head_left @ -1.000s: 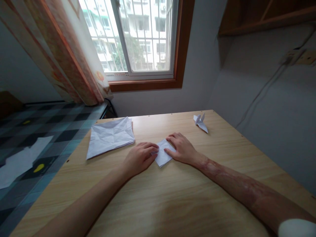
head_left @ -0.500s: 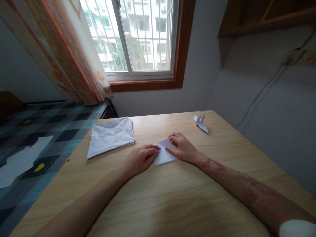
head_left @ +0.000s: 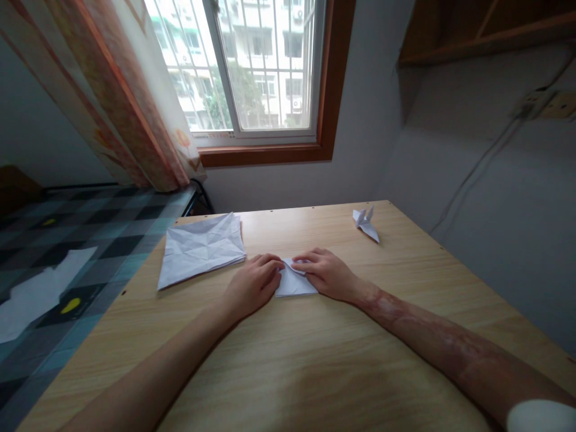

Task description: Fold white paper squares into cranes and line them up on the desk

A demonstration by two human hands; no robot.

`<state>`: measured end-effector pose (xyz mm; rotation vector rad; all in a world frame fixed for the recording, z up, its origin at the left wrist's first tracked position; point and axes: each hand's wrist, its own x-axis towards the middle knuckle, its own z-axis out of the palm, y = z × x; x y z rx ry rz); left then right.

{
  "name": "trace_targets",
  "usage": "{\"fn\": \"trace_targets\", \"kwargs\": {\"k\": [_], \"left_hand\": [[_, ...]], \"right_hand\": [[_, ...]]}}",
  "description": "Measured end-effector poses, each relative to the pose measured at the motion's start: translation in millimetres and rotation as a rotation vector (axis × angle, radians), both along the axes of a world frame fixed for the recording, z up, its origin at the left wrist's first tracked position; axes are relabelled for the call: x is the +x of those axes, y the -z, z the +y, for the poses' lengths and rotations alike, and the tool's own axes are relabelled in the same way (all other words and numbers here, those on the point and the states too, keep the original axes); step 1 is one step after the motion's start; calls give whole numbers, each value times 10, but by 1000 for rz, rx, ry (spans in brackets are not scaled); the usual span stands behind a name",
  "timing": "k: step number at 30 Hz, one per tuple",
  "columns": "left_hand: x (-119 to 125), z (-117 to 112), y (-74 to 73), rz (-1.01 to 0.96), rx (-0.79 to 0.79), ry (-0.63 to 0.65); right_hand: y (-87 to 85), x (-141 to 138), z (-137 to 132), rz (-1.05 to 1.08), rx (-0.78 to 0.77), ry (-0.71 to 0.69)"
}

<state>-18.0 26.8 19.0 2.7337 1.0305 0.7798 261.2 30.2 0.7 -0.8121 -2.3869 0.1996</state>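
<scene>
The folded paper (head_left: 294, 285) lies flat on the table (head_left: 315, 360), just right of the stack of creased sheets (head_left: 201, 249). The left hand (head_left: 254, 287) presses the edge nearer the stack, fingers loosely bent, gripping nothing. The right hand (head_left: 326, 273) curls over the far flap; I cannot tell whether it pinches. Uneven pressure could let the paper slide and skew the crease.

Both hands (head_left: 292, 279) on folded paper (head_left: 292, 284)
</scene>
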Motion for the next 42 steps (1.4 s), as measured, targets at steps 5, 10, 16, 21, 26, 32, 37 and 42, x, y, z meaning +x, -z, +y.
{"fn": "trace_targets", "kwargs": {"k": [5, 10, 16, 21, 26, 32, 37, 42], "left_hand": [[5, -16, 10, -9, -25, -52], [9, -16, 23, 26, -9, -40], [4, -13, 32, 80, 74, -73], [-6, -17, 27, 98, 74, -97], [-23, -2, 40, 113, 56, -94], [-28, 2, 50, 112, 64, -103], [-25, 8, 49, 114, 43, -105], [-20, 12, 13, 86, -8, -99]], "right_hand": [[-36, -18, -24, -6, -25, -57], [-42, -24, -47, 0, -35, -67], [-32, 2, -96, -39, -62, -109], [-55, 24, -128, -144, -153, -139], [-193, 68, -138, -187, -201, -135], [-443, 162, -164, -228, -202, -174], [-614, 213, -217, -262, -205, -161], [-686, 209, -220, -250, -252, -131]]}}
